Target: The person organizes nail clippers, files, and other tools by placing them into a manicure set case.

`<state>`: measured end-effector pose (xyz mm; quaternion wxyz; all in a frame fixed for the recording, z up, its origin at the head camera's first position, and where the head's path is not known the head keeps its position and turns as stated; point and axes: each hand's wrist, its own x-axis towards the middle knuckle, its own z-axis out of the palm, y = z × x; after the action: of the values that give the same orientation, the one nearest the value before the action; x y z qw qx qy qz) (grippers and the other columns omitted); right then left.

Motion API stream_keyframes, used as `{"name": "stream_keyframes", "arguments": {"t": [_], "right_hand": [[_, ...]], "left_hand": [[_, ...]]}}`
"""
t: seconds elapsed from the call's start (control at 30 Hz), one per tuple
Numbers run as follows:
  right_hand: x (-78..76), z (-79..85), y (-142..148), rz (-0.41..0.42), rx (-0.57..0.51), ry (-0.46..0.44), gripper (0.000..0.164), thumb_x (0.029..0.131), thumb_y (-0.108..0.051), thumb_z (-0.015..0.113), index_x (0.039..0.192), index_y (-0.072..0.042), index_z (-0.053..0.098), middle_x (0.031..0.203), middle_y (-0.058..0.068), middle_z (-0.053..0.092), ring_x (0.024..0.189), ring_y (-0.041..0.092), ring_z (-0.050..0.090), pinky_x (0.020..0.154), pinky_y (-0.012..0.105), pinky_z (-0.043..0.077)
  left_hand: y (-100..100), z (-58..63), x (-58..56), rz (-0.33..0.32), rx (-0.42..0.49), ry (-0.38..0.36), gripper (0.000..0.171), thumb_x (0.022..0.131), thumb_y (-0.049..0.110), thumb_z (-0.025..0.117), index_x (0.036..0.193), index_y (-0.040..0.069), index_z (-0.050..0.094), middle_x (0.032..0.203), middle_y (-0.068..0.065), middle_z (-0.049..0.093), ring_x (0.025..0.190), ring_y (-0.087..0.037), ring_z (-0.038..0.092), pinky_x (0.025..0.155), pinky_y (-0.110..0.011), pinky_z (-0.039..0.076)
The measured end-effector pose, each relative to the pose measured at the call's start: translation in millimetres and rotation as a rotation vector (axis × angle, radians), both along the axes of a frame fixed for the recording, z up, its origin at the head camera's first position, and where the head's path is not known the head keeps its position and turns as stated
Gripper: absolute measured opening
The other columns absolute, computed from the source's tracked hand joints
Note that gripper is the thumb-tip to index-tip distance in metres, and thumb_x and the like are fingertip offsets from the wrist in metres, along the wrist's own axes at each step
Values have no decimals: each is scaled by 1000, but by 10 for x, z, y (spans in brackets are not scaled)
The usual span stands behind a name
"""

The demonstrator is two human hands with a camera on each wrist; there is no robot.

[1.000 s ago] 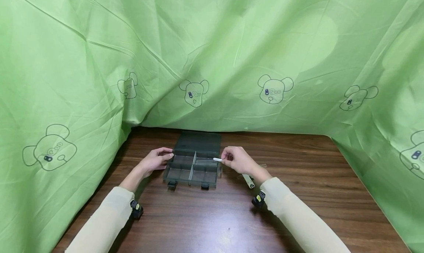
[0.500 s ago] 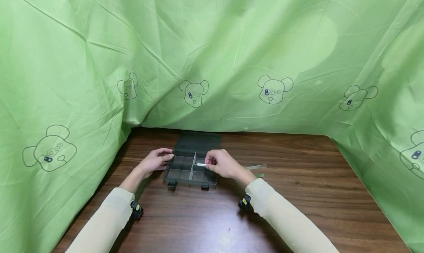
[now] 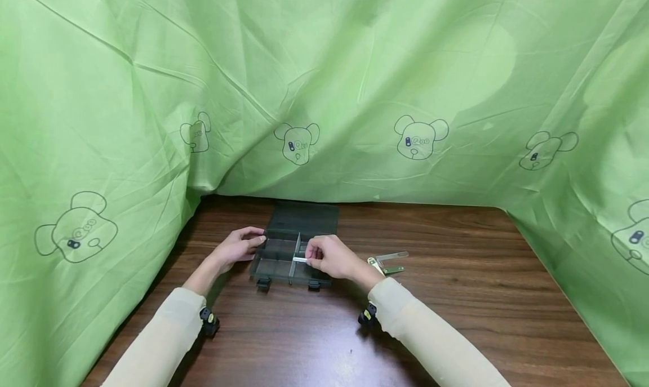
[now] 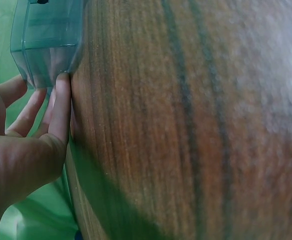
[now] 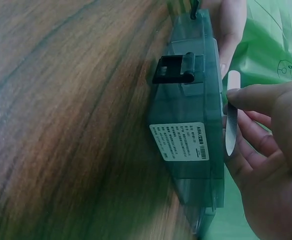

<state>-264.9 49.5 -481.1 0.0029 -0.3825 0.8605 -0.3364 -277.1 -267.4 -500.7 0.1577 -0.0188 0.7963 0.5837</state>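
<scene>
A grey translucent plastic organizer box (image 3: pixel 272 267) stands on the table with its lid (image 3: pixel 304 215) folded back. Light dividers part its inside into compartments. My right hand (image 3: pixel 332 256) is over the box's right side and pinches a nail file (image 5: pixel 231 131) between thumb and fingers. The file has a white end and a grey textured, pointed end; in the head view its white part overlaps the middle divider. With fingers fairly straight, my left hand (image 3: pixel 235 246) touches the box's left end wall, seen closer in the left wrist view.
Right of the box lies a fanned-out item (image 3: pixel 377 265) with a pale body, a green piece and a clear strip, partly behind my right wrist. Two dark latches (image 3: pixel 263 283) hang at the box's front. Green cloth (image 3: pixel 355 94) walls the table's back and sides.
My right hand has moved left with the nail file, from the box's right edge to over the inside, then slightly nearer the front. My left hand has stayed at the box's left end.
</scene>
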Motion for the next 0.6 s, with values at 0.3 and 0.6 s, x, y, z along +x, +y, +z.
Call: {"name": "stream_keyframes", "arguments": {"t": [0.3,0.6], "right_hand": [[28,34,25,23,-4,8,10,92,-5,82,92,-10,73,84,-8,66,77,6,62,72,23,54],[-37,157,355,-26,-50,-28,13,94,-5,81,92,-14,72,87,-7,67,80,9,63,73,26,56]], "left_hand": [[-6,-1,8,-7,4,4,51,109,29,64,152,4,52,151,-25,53,137,-42,54,103,-49,54],[-10,2,-4,-7,14,2,52,109,28,64,152,3,51,152,-25,53,139,-42,53,104,-49,53]]}}
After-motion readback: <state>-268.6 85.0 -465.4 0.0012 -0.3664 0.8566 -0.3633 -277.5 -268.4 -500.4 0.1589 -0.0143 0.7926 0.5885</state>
